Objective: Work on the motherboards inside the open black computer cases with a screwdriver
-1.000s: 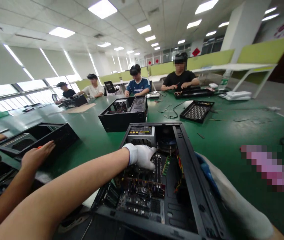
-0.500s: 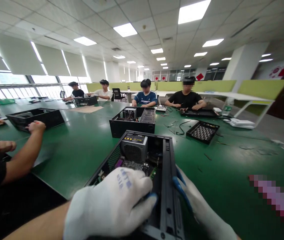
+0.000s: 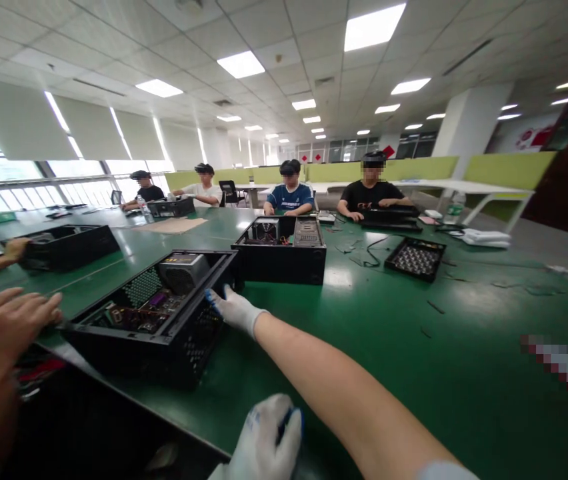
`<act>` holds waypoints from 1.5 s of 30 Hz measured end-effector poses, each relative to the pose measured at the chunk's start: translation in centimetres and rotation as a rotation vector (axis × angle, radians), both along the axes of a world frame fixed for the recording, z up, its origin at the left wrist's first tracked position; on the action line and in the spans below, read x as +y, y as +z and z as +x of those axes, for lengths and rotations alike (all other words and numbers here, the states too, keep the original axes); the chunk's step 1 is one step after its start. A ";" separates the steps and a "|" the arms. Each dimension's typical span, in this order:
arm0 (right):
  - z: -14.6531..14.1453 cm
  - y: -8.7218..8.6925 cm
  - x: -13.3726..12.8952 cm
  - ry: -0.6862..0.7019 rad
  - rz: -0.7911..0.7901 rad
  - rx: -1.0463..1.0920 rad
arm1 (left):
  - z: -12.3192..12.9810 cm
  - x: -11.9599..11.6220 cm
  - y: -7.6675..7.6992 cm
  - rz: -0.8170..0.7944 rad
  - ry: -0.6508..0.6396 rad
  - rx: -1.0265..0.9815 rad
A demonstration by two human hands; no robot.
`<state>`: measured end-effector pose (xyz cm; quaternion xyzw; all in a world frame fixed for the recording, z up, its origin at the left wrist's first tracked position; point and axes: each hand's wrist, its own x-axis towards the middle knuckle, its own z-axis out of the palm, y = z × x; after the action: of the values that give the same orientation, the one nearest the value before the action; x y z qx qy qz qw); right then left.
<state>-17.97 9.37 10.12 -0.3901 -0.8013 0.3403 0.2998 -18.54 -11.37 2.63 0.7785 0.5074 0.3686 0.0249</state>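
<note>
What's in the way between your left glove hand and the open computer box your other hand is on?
Nothing visible: the green table shows between the left hand and the open computer case. The right hand appears to touch the case's side.

Partitions (image 3: 509, 172) and white desks (image 3: 487, 189) show an office.

A green table (image 3: 464, 373) bears computer cases (image 3: 159, 347), a black tray (image 3: 415, 259), a tan sheet (image 3: 177, 225).

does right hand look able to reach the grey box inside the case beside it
Likely yes: the right hand is beside the case, whose open top leaves the grey box uncovered.
</note>
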 end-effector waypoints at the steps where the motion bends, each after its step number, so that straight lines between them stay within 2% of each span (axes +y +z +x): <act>1: -0.8 0.2 0.5 -0.006 0.021 -0.068 | -0.1 0.9 -1.5 0.085 0.073 -0.057; 2: -1.1 0.3 1.1 -0.015 0.055 -0.135 | -0.4 1.5 -2.8 0.163 0.110 -0.086; 4: -0.3 0.7 2.5 -0.039 0.159 -0.254 | -0.8 2.2 -4.8 0.206 0.161 -0.123; 6: 2.2 1.5 4.5 -0.104 0.280 -0.358 | -1.1 2.2 -5.6 0.163 0.165 -0.148; 10: 9.3 3.6 9.8 -0.385 0.416 -0.575 | -0.8 1.7 -5.7 0.075 0.131 -0.195; 14: 15.1 4.7 13.6 -0.584 0.428 -0.771 | -0.3 1.4 -6.0 0.084 0.207 -0.240; 17: 17.2 4.7 14.8 -0.642 0.422 -0.867 | -0.4 1.5 -6.1 0.097 0.180 -0.221; 22: 17.8 4.9 14.4 -0.630 0.446 -0.958 | -0.6 1.9 -5.5 0.083 0.109 -0.186; 25: 17.9 5.3 12.7 -0.581 0.480 -0.994 | -0.4 2.0 -4.8 0.079 0.118 -0.197; 28: 18.1 5.7 9.8 -0.511 0.521 -1.011 | -0.2 1.9 -4.3 0.056 0.122 -0.199; 31: 18.7 5.9 5.9 -0.439 0.557 -1.004 | -0.2 1.8 -4.4 0.052 0.133 -0.173; 34: 20.3 6.2 1.3 -0.375 0.580 -0.983 | -0.2 1.5 -4.5 0.178 0.188 -0.170; 36: 22.0 6.4 -2.0 -0.346 0.585 -0.972 | -0.3 1.3 -3.8 0.212 0.187 -0.170; 39: 25.6 6.3 -7.0 -0.321 0.573 -0.966 | -0.6 1.0 -0.8 0.127 0.099 -0.163; 42: 29.6 5.6 -12.0 -0.298 0.587 -0.878 | -0.8 1.2 4.1 0.105 0.060 -0.140; 45: 33.3 4.3 -16.5 -0.319 0.680 -0.690 | -0.6 2.2 8.9 0.180 0.097 0.041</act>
<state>15.36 -7.12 14.45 -0.4776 -0.8495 -0.1385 0.1761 -19.17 -9.15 11.51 0.7594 0.5097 0.3977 -0.0735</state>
